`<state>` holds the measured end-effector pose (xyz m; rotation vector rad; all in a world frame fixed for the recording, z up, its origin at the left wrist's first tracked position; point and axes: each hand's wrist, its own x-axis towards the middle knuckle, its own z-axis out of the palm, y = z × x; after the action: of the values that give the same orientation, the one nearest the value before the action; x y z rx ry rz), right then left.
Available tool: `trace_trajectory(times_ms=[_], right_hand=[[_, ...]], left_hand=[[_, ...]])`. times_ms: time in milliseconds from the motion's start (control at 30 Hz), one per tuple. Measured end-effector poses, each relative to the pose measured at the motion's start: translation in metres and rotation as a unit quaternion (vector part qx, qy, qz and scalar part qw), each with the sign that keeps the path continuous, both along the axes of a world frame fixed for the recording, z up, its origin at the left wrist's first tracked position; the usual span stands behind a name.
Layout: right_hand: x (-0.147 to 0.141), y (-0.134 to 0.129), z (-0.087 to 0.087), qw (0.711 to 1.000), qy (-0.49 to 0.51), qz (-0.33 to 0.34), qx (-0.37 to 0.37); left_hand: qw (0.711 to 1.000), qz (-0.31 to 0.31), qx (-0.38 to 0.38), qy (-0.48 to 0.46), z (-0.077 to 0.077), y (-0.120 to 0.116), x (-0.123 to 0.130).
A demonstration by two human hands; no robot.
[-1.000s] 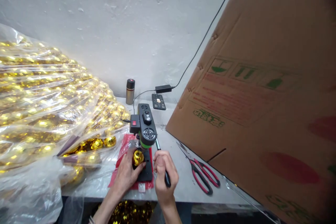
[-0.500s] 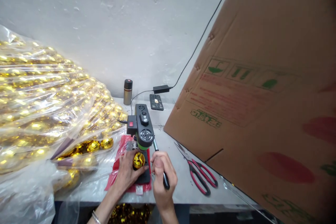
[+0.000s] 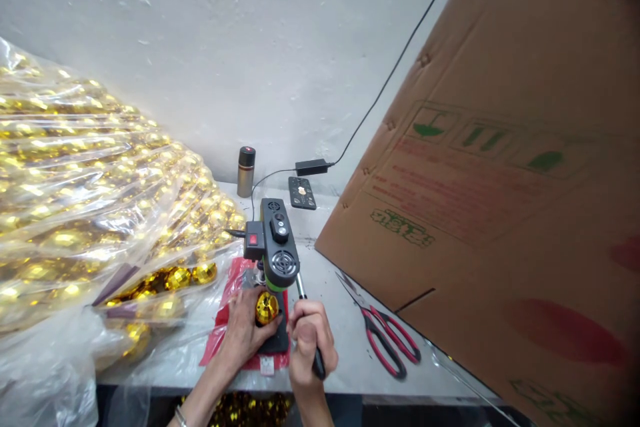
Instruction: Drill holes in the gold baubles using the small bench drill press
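A small black bench drill press (image 3: 279, 240) stands on the table over a red plastic sheet (image 3: 218, 340). Under its head, my left hand (image 3: 245, 323) grips a shiny gold mirror-faceted ball (image 3: 267, 307) between thumb and fingers, low over the black base (image 3: 275, 341). My right hand (image 3: 313, 341) is closed around the black-ended lever (image 3: 319, 363) on the press's right side. The drill bit's tip is hidden behind the head, so I cannot tell whether it touches the ball.
A clear plastic bag (image 3: 115, 200) full of gold balls fills the left. Red-handled scissors (image 3: 387, 340) lie at right before a big cardboard box (image 3: 480, 200). Behind the press are a bottle (image 3: 246, 172), a phone (image 3: 302, 193) and a power adapter (image 3: 312, 167). More gold shows below the table edge.
The view has shifted slightly. The gold ball has turned a little in my left hand, and the lever with my right hand sits slightly lower.
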<state>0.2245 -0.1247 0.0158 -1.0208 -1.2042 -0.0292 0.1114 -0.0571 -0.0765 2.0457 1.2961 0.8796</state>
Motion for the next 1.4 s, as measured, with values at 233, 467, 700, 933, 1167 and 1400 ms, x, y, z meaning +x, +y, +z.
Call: trace_trajectory(times_ms=[233, 467, 700, 933, 1167, 1400], right_hand=[[-0.001, 0.001, -0.012, 1.000, 0.015, -0.005, 0.002], [-0.001, 0.003, -0.010, 1.000, 0.010, -0.003, 0.017], [-0.001, 0.005, -0.007, 1.000, 0.001, -0.009, 0.018], [0.000, 0.006, -0.006, 1.000, -0.002, -0.010, 0.029], [-0.001, 0.007, -0.009, 0.999, 0.009, -0.008, 0.035], [-0.002, 0.010, -0.013, 0.998, 0.026, 0.005, 0.051]], left_hand=[[1.000, -0.004, 0.003, -0.006, 0.000, 0.001, 0.001], [1.000, 0.000, -0.003, -0.017, 0.002, 0.000, 0.002], [1.000, 0.006, -0.003, -0.022, 0.005, 0.001, 0.004], [1.000, 0.006, -0.004, -0.024, 0.004, 0.001, 0.004], [1.000, 0.013, -0.001, -0.020, -0.001, 0.003, 0.005], [1.000, 0.010, 0.001, -0.027, -0.003, 0.004, 0.007]])
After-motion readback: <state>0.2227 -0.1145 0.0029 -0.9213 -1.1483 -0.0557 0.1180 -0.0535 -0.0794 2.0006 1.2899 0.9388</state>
